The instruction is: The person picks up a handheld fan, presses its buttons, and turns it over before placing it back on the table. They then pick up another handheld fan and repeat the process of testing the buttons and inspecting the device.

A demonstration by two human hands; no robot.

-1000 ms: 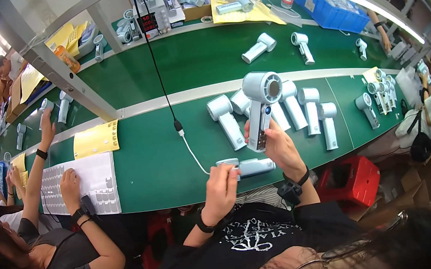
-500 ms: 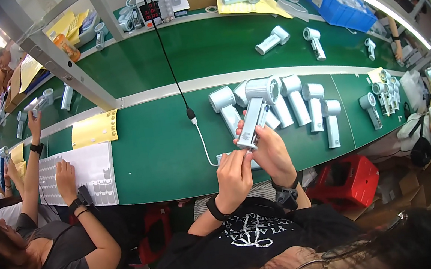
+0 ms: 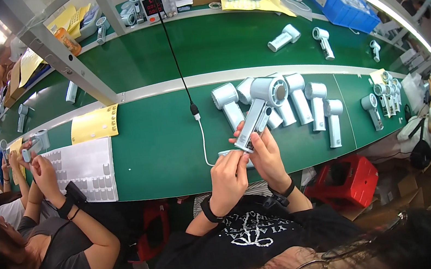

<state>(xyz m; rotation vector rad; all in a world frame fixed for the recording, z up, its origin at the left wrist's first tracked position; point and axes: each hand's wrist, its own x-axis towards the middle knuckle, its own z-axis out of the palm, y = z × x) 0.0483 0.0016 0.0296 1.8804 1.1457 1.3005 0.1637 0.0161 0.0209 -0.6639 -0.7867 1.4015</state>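
A pale blue handheld fan (image 3: 260,107) is in my right hand (image 3: 268,161), whose fingers wrap the lower handle. Its head points away from me, with the round grille turned toward the right. A long opening in the handle shows dark inner parts. My left hand (image 3: 229,177) is closed in a pinch against the handle's bottom end; what its fingertips hold is hidden. Just behind the left hand, a pale piece (image 3: 229,153) lies on the table, mostly covered. A white cable (image 3: 204,139) curves down toward it.
Several fans (image 3: 298,98) lie fanned out beyond my hands. More lie on the far green shelf (image 3: 192,49) and at the right. On the left, a co-worker's hand (image 3: 44,172) is near a white label sheet (image 3: 100,170). A blue bin (image 3: 338,4) stands at the back right.
The held fan has turned, showing more of its round grille and the opening in its handle. My left hand stays at its bottom end. The co-worker's hands have drawn together near a fan.
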